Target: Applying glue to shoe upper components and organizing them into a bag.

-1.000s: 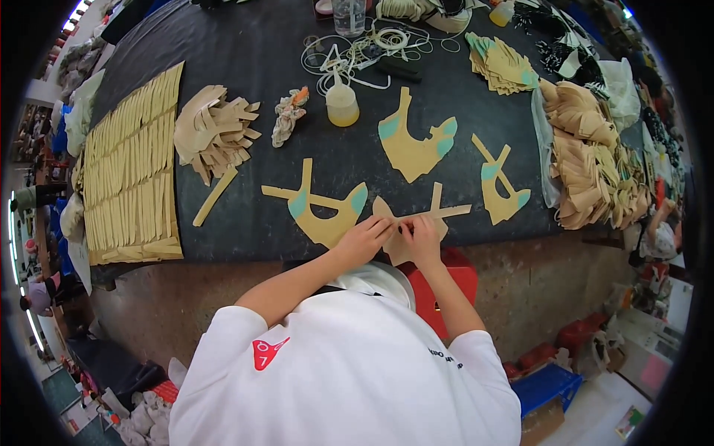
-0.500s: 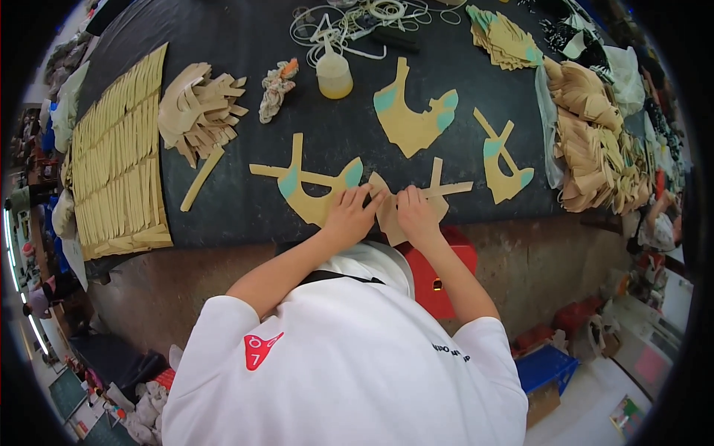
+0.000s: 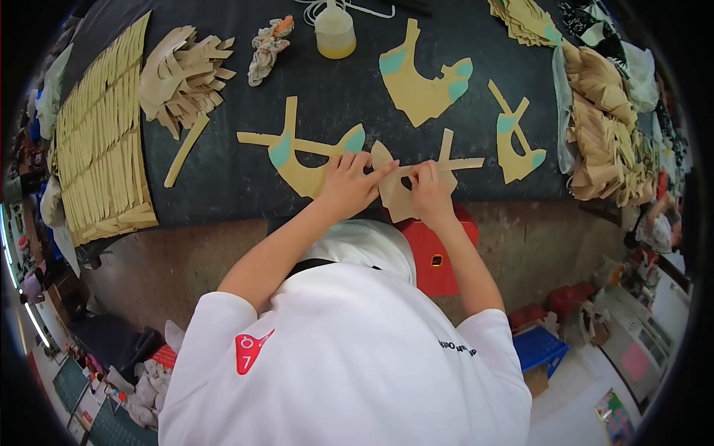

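At the table's near edge, a curved tan cut-out piece (image 3: 396, 201) lies under both my hands. My right hand (image 3: 433, 195) is closed, its fingertips pinching a narrow tan strip (image 3: 467, 163) that lies across that piece. My left hand (image 3: 348, 184) has its index finger stretched out, pressing at the strip's left end. Its other fingers rest by a yellowish cut-out piece (image 3: 297, 178) with green patches and a strip across it. Two more yellowish pieces with green patches lie beyond: a larger one (image 3: 420, 89) and a smaller one with a crossing strip (image 3: 511, 149).
A mat of yellowish strips (image 3: 104, 141) and a pile of tan pieces (image 3: 182, 74) lie at left, beside a loose strip (image 3: 186, 151). Farther back are a crumpled rag (image 3: 266, 53) and a squeeze bottle (image 3: 335, 33). More stacked pieces (image 3: 602, 126) sit right; a red stool (image 3: 435, 267) stands below.
The view has shifted, so the tabletop appears higher. My left index finger now stretches out farther over the tan piece. My right hand stays at the strip.
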`<state>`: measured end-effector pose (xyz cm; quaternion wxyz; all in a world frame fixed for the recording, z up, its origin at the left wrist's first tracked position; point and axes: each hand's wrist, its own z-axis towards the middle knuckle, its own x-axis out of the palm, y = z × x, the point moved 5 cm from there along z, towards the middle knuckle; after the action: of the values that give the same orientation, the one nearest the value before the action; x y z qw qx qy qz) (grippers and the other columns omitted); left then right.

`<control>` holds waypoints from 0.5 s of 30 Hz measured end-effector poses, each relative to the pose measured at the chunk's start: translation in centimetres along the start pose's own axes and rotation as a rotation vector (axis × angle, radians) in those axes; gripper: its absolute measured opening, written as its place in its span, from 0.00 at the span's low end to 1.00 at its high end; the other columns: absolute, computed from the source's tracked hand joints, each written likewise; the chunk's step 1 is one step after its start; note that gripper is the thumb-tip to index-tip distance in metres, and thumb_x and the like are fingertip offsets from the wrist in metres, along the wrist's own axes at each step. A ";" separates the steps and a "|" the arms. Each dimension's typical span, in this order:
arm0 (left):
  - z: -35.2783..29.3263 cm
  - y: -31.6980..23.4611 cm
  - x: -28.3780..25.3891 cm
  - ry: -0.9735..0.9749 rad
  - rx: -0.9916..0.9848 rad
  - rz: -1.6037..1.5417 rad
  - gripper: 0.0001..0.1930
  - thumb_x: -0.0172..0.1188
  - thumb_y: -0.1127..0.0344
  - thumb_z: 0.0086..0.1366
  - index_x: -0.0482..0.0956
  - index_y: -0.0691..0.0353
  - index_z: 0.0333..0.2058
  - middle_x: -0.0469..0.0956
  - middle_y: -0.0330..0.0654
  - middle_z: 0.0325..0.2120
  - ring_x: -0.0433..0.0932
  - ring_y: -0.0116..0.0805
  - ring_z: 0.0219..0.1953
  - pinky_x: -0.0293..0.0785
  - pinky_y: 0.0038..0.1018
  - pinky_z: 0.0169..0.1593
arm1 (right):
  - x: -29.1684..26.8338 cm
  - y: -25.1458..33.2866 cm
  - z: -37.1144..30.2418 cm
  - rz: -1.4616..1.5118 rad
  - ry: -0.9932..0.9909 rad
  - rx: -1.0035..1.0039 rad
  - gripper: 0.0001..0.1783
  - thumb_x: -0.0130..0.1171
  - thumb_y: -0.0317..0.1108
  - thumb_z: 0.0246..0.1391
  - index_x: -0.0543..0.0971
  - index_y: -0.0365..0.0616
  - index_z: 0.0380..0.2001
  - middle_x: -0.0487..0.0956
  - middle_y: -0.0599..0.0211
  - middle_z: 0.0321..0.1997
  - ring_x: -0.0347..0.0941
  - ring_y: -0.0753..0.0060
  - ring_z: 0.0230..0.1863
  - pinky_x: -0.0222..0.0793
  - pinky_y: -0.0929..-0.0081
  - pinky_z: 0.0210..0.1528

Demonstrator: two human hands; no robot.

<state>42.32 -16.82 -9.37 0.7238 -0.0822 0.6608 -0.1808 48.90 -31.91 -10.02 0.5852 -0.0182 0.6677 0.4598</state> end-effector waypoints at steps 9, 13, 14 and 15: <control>-1.5 -0.9 -0.3 -0.153 0.070 0.064 0.25 0.58 0.67 0.48 0.75 0.45 0.50 0.68 0.34 0.30 0.66 0.33 0.34 0.60 0.31 0.42 | 0.4 0.1 0.3 -0.065 0.031 -0.009 0.06 0.57 0.27 0.47 0.72 0.41 0.30 0.70 0.62 0.31 0.70 0.58 0.34 0.68 0.65 0.34; -2.2 -2.3 0.7 -0.096 0.109 0.073 0.25 0.58 0.67 0.47 0.76 0.50 0.48 0.67 0.34 0.27 0.66 0.31 0.31 0.60 0.29 0.38 | 0.7 1.1 0.5 -0.289 0.130 -0.140 0.08 0.54 0.27 0.45 0.70 0.40 0.32 0.69 0.61 0.33 0.70 0.61 0.38 0.70 0.70 0.35; -2.0 -2.7 0.4 -0.089 0.110 0.094 0.24 0.58 0.67 0.47 0.76 0.52 0.48 0.67 0.34 0.26 0.66 0.31 0.31 0.59 0.28 0.37 | 0.7 1.4 0.6 -0.288 0.136 -0.141 0.08 0.54 0.27 0.45 0.70 0.40 0.32 0.69 0.61 0.33 0.70 0.61 0.38 0.70 0.70 0.35; -1.9 -3.0 0.4 -0.082 0.111 0.115 0.24 0.57 0.67 0.48 0.76 0.53 0.48 0.67 0.34 0.25 0.65 0.31 0.30 0.59 0.27 0.36 | 0.9 1.7 0.6 -0.319 0.153 -0.137 0.09 0.53 0.27 0.45 0.70 0.39 0.32 0.69 0.61 0.33 0.70 0.61 0.39 0.71 0.71 0.35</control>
<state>39.97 -19.48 -8.85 0.7630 -0.0113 0.6230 -0.1718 48.19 -30.11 -9.66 0.5957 -0.1985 0.6660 0.4027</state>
